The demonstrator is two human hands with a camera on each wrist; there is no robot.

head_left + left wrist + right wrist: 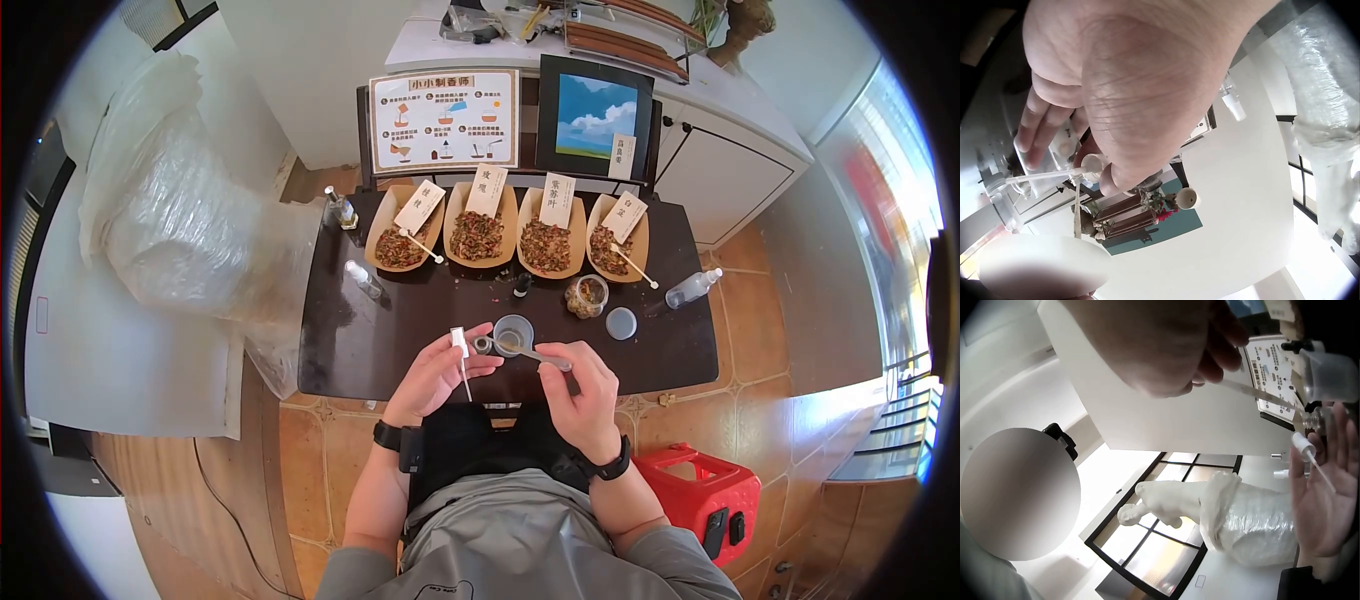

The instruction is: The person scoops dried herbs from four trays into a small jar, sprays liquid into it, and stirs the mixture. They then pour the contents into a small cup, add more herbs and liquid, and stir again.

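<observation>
My left hand [432, 372] pinches a white spray cap [459, 343] by its head, and the cap's thin dip tube [1324, 475] hangs out over the palm. The fingers of that same hand also hold a small clear bottle [483, 345], its open threaded neck [1314, 419] pointing toward my right hand. My right hand [585, 392] grips a translucent plastic dropper [548, 358]. In the right wrist view the dropper's tip reaches the bottle's neck. Just beyond the hands a clear plastic cup [513, 333] stands on the dark table [420, 330].
Four paper trays of dried plant bits, one a rose-labelled tray [455, 215], line the back. Around them stand a glass spray bottle [341, 208], two plastic bottles, one a white-capped bottle [694, 288], a black-capped vial [522, 285], a jar [586, 297] and its lid [621, 323].
</observation>
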